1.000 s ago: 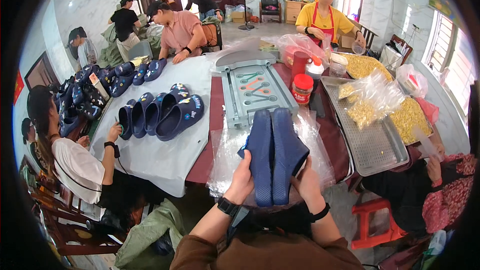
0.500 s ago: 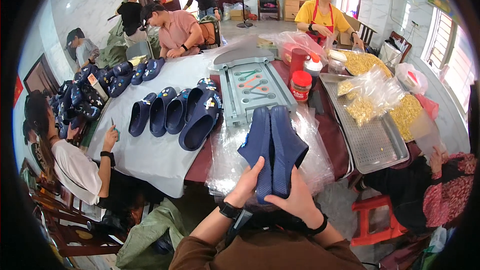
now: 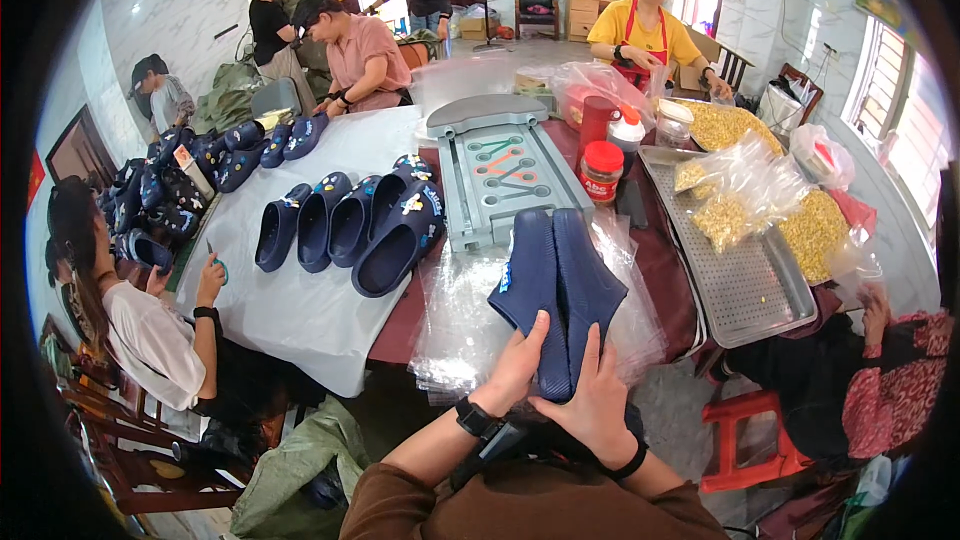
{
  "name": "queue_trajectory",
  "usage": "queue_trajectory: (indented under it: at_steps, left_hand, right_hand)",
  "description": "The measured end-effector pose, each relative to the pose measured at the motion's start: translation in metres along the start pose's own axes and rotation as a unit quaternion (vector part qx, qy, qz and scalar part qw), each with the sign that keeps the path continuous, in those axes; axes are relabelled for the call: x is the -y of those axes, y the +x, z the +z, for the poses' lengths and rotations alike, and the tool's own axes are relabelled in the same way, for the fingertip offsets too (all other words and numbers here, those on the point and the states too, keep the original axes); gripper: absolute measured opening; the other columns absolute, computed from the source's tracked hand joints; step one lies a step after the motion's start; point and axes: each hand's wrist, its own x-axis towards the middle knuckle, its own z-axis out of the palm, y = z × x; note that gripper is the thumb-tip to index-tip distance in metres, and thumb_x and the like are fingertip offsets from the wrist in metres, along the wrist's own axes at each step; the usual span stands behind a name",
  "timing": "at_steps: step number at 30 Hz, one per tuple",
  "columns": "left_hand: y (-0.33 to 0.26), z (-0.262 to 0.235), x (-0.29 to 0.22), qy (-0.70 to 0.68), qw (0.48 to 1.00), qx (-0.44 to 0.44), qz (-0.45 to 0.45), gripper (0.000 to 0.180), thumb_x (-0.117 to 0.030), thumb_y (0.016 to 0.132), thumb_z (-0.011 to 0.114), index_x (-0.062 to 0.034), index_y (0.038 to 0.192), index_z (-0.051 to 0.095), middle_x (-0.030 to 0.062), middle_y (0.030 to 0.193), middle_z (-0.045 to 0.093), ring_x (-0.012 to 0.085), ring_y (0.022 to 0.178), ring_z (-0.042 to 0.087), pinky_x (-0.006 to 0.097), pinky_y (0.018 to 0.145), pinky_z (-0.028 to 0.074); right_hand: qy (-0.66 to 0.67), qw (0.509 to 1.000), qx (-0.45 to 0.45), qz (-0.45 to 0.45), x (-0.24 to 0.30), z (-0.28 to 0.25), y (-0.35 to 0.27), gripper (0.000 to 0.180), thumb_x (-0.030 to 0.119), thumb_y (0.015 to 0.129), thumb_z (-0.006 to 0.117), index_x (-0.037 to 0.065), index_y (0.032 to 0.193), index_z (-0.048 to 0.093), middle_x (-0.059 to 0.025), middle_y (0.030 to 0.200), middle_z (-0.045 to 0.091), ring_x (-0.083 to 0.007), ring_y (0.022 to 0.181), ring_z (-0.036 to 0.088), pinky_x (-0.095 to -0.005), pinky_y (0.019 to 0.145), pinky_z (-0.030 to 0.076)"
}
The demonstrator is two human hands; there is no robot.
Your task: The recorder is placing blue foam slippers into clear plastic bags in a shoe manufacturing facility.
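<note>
Foam-like navy clogs (image 3: 556, 285), 2 pressed sole to sole above the plastic bags (image 3: 470, 325), looked light and springy, clamped at their 6 o'clock ends by left hand (image 3: 515, 365) and right hand (image 3: 597, 402).

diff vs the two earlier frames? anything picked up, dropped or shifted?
Nothing picked up or let go. Both hands, left hand and right hand, still hold the pair of blue clogs soles up over the plastic bags; the pair tilted slightly left. The clog row and metal tray sit as before; the view shifted.
</note>
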Motion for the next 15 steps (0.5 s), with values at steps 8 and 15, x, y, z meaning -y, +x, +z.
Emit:
queue_trajectory:
  at_steps: [8, 15]
  left_hand:
    - [0.032, -0.029, 0.03, 0.026, 0.999, 0.02, -0.029, 0.071, -0.055, 0.106, 0.052, 0.0013, 0.149, 0.046, 0.0079, 0.142, 0.059, 0.0199, 0.129, 0.052, 0.036, 0.113, 0.036]
    - [0.017, -0.012, 0.011, 0.065, 0.997, 0.039, -0.031, 0.062, -0.048, 0.108, 0.051, 0.0051, 0.14, 0.054, 0.0078, 0.133, 0.065, 0.0152, 0.121, 0.059, 0.032, 0.107, 0.044]
  right_hand:
    - [-0.032, 0.999, -0.023, -0.018, -0.018, -0.023, 0.009, 0.117, 0.031, 0.062, 0.088, 0.001, 0.158, 0.028, -0.0257, 0.124, 0.05, -0.0432, 0.105, 0.06, -0.0486, 0.083, 0.055]
    - [-0.075, 0.991, -0.106, -0.035, -0.015, -0.006, 0.012, 0.116, 0.032, 0.062, 0.087, 0.003, 0.158, 0.029, -0.0253, 0.12, 0.051, -0.0433, 0.101, 0.061, -0.0496, 0.083, 0.053]
